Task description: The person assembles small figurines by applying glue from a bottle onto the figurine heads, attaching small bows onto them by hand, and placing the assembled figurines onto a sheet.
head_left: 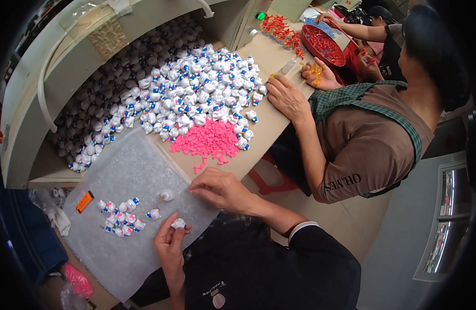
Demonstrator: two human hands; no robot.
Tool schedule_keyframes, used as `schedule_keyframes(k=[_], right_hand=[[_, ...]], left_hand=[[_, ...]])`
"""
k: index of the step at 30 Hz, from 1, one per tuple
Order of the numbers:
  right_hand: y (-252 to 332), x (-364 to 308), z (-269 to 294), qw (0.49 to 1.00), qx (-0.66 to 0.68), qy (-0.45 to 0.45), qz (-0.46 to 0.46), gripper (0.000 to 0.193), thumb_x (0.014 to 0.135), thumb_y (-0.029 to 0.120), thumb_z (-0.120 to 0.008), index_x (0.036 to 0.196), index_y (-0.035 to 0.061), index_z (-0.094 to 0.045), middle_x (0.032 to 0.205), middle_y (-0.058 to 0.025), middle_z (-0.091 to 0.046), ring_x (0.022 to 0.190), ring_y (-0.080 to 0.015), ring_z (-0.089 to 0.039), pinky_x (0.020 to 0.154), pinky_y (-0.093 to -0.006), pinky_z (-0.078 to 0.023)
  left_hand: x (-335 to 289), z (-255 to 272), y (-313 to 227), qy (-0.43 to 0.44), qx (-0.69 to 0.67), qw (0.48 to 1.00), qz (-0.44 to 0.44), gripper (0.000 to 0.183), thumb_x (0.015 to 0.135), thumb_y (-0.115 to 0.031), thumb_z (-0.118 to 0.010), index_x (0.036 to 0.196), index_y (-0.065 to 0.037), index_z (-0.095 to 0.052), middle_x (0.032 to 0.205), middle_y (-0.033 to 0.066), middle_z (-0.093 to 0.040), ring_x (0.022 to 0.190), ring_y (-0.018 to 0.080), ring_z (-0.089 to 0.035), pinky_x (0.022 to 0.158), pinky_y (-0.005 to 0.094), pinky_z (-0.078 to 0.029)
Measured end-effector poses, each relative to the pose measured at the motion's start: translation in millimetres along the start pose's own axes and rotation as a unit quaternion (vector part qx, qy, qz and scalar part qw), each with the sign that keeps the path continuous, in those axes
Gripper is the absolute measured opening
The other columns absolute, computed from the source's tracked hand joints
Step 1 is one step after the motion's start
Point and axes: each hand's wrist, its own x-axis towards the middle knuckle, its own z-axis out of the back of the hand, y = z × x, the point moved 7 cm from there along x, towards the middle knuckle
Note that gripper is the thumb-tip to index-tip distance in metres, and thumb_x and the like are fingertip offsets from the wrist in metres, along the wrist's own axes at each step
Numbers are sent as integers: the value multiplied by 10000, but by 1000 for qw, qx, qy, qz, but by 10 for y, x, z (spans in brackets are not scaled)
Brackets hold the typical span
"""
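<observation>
My left hand [170, 243], low over the sheet's near edge, grips a small white figurine [179, 223] with blue parts between thumb and fingers. To its right, my right hand [225, 189] is closed in a pinch; a tiny pink piece [191, 191] shows at the fingertips. A small clear bottle [168, 194] rests on the translucent sheet [101, 253] between the hands. Several figurines with pink parts [123, 219] are clustered on the sheet to the left, and one single figurine [154, 213] lies nearer my left hand. Beyond my right hand is a heap of pink pieces [209, 140].
A large pile of white figurines [196, 85] spreads under a curved shelf [57, 77]. An orange-and-black block [85, 201] lies on the sheet. At right, a co-worker [362, 139] rests one hand on the table and holds yellow pieces [315, 75]. Farther off stands a red tray [323, 45].
</observation>
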Motion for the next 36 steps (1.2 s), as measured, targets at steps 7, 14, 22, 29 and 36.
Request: schedule_keyframes(k=[7,14,22,29,36], right_hand=[[-73,-277,-198,982,127,51,-127,114,812,-19,-648,926,-21,-632,859,-79,-637,814,-125,-609,732,-244,-472],[-75,-317,-395,968,177,78,-159,187,816,-2,-664,977,-23,-572,860,-68,-644,821,-107,-619,742,-234,-485],[-15,-285,-377,971,97,111,-189,151,770,35,-713,896,-6,-640,806,-51,-654,702,-98,-580,638,-236,-464],[229,-250,-319,998,-13,36,49,163,697,-15,-718,853,-2,-671,788,-100,-644,683,-220,-583,611,-304,-468],[250,-273,-398,997,-17,0,73,189,673,-38,-713,852,1,-668,784,-106,-643,701,-237,-594,619,-309,-472]], left_hand=[[74,-128,-69,-49,17,998,-43,316,821,55,-615,1131,28,-561,976,65,-615,837,104,-604,747,222,-487],[62,-153,-74,7,58,992,-113,276,818,36,-649,1081,20,-569,999,69,-617,903,119,-605,792,245,-498],[36,-173,-199,10,164,971,-173,241,773,1,-699,1007,0,-640,990,104,-642,854,149,-628,745,259,-509],[-9,-198,-237,-38,212,955,-205,287,746,19,-680,1030,-7,-642,994,109,-652,882,176,-640,769,280,-510],[-22,-156,-261,-67,260,934,-237,329,706,27,-664,1033,-13,-648,1003,128,-656,912,233,-649,793,308,-509]])
